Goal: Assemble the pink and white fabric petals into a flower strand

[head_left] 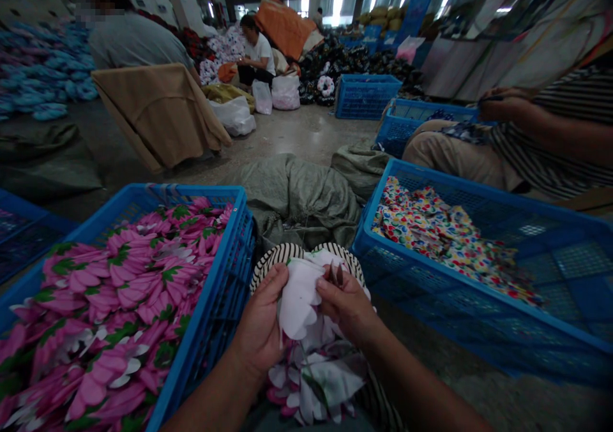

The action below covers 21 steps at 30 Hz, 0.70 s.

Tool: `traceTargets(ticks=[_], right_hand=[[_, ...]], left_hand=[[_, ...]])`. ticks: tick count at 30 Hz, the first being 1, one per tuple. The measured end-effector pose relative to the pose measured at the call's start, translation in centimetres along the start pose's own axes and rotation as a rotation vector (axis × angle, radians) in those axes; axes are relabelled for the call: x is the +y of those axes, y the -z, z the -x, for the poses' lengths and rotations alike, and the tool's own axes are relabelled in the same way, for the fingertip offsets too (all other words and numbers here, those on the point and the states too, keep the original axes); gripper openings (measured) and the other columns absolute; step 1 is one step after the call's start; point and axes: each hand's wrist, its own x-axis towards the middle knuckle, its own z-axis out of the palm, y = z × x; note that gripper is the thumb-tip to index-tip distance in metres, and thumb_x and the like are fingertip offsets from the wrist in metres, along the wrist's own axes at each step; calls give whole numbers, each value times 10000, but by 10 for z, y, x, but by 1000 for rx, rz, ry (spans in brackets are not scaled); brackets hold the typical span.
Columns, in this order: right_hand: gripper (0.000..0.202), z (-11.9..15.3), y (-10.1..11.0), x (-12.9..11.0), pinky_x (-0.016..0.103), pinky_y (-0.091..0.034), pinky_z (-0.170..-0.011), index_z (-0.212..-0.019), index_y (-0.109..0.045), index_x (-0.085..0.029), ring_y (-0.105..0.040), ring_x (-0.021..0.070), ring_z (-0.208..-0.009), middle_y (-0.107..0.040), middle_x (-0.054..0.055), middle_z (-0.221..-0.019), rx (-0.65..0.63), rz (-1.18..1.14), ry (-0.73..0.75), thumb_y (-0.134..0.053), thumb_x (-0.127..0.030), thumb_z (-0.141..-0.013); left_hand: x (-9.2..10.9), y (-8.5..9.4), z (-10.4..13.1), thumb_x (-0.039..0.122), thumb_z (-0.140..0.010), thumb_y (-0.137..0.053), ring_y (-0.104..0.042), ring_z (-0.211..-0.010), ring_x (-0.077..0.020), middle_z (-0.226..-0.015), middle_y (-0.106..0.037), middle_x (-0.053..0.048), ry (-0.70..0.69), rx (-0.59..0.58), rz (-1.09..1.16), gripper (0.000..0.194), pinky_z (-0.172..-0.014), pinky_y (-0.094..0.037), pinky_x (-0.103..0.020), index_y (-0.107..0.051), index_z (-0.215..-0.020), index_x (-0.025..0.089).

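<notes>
My left hand (262, 320) is closed on a white petal-edged fabric piece (297, 301), its thumb along the upper left side. My right hand (348, 304) grips small thread snips (336, 274), whose two dark pointed tips stick up between the fingers. The right thumb and a fingertip meet the right edge of the same fabric piece. More petal-shaped fabric pieces (318, 381), white with pink and green, lie heaped on my lap below both hands. Black-and-white striped cloth (275, 260) covers my knees.
A blue crate (239, 196) of pink-and-green fabric pieces stands at left. Another blue crate (383, 237) at right holds colourful printed fabric. Green sacks (297, 189) lie ahead. A co-worker in stripes (550, 119) sits at right; others sit farther back.
</notes>
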Motion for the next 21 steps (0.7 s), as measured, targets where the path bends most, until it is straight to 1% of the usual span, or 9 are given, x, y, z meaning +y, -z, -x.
traceTargets(ticks=[2,5,7,9,11,13,15,17,21], right_hand=[[323,-1,-1,-5,156,-173,-347,-670,-466,-174,-238,23,-355,-383,-93,-479,49,5,2,-717,-372,-621],[318,1,-1,-12,167,-237,-390,-640,-480,-161,-314,38,-400,-435,-67,-511,-50,84,-48,-722,-364,-609],[317,2,1,-15,174,-221,-397,-648,-494,-154,-302,42,-411,-420,-64,-508,-108,142,-38,-700,-395,-632],[343,1,5,-15,182,-160,-385,-694,-508,-154,-232,43,-399,-361,-75,-487,-122,189,19,-624,-477,-690],[388,-1,10,-15,195,-121,-387,-752,-526,-150,-187,52,-406,-311,-78,-492,-117,263,110,-513,-538,-756],[408,-4,16,-14,204,-123,-394,-794,-540,-143,-190,63,-419,-296,-71,-509,-110,354,193,-437,-537,-804],[384,-5,20,-11,206,-133,-399,-808,-546,-141,-205,66,-427,-304,-65,-523,-107,406,237,-436,-510,-817],[352,-6,21,-8,204,-136,-402,-820,-544,-146,-213,64,-433,-329,-58,-542,-106,403,220,-481,-491,-801],[307,-7,16,-4,196,-143,-400,-776,-526,-159,-193,57,-428,-326,-68,-537,-96,277,166,-559,-464,-756]], left_hand=[[3,2,1,136,-673,-649,-628,-577,-123,-690,-662,1,-31,14,-43,225,-514,-488,-187,-563,-879,166],[9,7,2,141,-617,-708,-626,-573,-133,-705,-674,-30,15,-101,-182,265,-510,-484,-194,-590,-854,134],[11,9,1,152,-624,-710,-620,-541,-131,-681,-672,-36,4,-149,-223,222,-488,-480,-195,-597,-814,125],[9,11,-1,144,-654,-684,-627,-541,-136,-669,-673,-30,-20,-129,-184,182,-483,-486,-200,-598,-815,135],[6,11,-3,139,-693,-644,-646,-591,-152,-705,-680,-38,-2,-125,-104,168,-503,-503,-214,-597,-854,146],[4,9,-4,134,-722,-609,-655,-613,-161,-730,-683,-45,37,-122,-44,153,-524,-518,-229,-589,-873,149],[3,5,-4,125,-739,-582,-653,-585,-161,-720,-682,-40,65,-90,-19,141,-526,-527,-245,-578,-878,153],[4,2,-3,121,-752,-560,-643,-529,-159,-694,-678,-33,90,-54,-18,133,-490,-524,-248,-567,-881,155],[5,0,-4,135,-773,-535,-630,-494,-156,-660,-670,-34,121,-65,-8,151,-452,-506,-234,-548,-923,147]])
